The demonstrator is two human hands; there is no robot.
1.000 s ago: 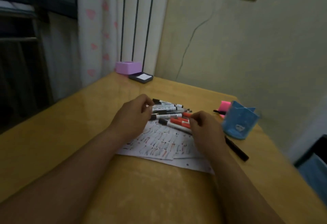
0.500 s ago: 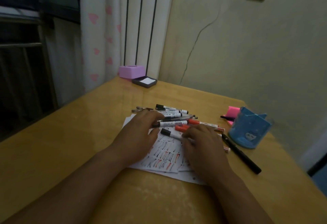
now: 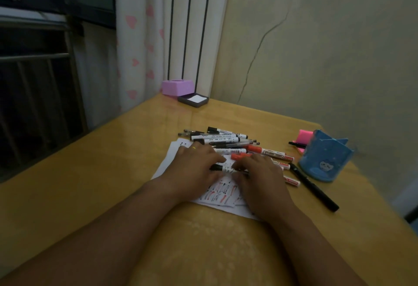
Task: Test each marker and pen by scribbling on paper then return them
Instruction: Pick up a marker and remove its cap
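Two hands meet on a black-capped marker (image 3: 216, 167) lying on the scribbled paper (image 3: 167, 163), left hand (image 3: 196, 166) pinching its cap, right hand (image 3: 260, 173) curled round its barrel; a straight pull apart should uncap it without disturbing the marker pile (image 3: 226, 138) just beyond.

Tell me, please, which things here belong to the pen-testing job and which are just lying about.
Belong to the job:
scribbled paper
pile of markers and pens
black-capped marker in the right hand
long black pen
blue holder

Just lying about:
purple box
dark note tray
pink pad
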